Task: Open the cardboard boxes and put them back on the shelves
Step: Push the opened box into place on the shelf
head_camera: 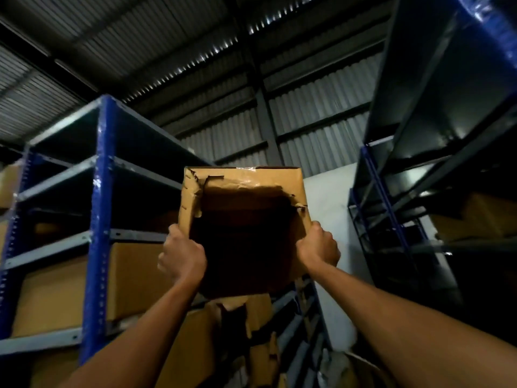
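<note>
Holding: both hands are holding one box (pixel 243 236) overhead at the centre of the view, its torn-open face pointing toward the camera and showing a dark inside.
Left hand (pixel 183 259): it is gripping the box's lower edge at 9 o'clock, fingers curling round the cardboard, thumb lying up the side.
Right hand (pixel 319 246): it is clutching the box's edge at 3 o'clock, fingers wrapping tight over the rim.
Box: it is hanging in the air between the two racks, nearer the left one; clear tape is shining along its top edge at 12 o'clock.
Left rack (pixel 102 208): its blue post and grey shelves are standing at 9 o'clock, carrying closed boxes (pixel 134 278) on the lower levels.
Torn box (pixel 257 312): it is sitting at 6 o'clock just under the held one, flaps ragged.
Right rack (pixel 414 175): dark shelves are rising at 3 o'clock, well apart from the box.
Roof (pixel 195 37): corrugated sheeting is spanning 12 o'clock.
</note>
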`<state>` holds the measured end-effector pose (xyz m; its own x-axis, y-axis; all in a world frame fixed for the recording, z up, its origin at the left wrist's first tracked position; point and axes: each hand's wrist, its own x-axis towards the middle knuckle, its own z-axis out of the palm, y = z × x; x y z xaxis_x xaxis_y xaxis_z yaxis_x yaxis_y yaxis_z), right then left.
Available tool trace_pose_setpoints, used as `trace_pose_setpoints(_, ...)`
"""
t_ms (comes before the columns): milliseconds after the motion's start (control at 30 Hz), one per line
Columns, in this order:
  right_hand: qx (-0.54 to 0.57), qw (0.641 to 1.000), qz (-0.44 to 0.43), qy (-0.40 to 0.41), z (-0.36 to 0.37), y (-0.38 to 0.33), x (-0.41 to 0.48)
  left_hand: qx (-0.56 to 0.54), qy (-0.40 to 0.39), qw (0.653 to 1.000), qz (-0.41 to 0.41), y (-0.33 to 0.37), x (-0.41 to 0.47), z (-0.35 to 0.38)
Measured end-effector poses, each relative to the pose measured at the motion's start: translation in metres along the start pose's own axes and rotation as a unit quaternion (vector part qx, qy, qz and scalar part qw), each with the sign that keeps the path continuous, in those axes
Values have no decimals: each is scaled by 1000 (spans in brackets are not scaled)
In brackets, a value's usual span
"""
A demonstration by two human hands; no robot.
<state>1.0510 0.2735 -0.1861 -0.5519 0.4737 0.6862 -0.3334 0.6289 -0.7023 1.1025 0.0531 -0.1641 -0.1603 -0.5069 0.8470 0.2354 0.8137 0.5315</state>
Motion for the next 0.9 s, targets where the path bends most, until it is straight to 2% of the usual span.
trace_pose_setpoints(133, -79, 996, -9, -33, 1, 48, -25, 11, -69, 994, -90, -43, -59, 26)
trace_pose_setpoints(267, -154, 984, -13, -89, 26, 105, -70, 28, -143, 972, -185, -102, -132, 47)
trace_pose_setpoints(400, -209, 965, 12, -158, 64, 175, -127, 66, -201, 949, -233, -158, -209, 61)
trace_pose_setpoints(667, -262, 903, 72, -333, 109, 293, -254, 150, -310, 878, -331, -261, -364, 44)
trace_pose_setpoints(900, -289, 862, 59, -414, 129, 335, -327, 208, -347, 812, -421, -315, -437, 1)
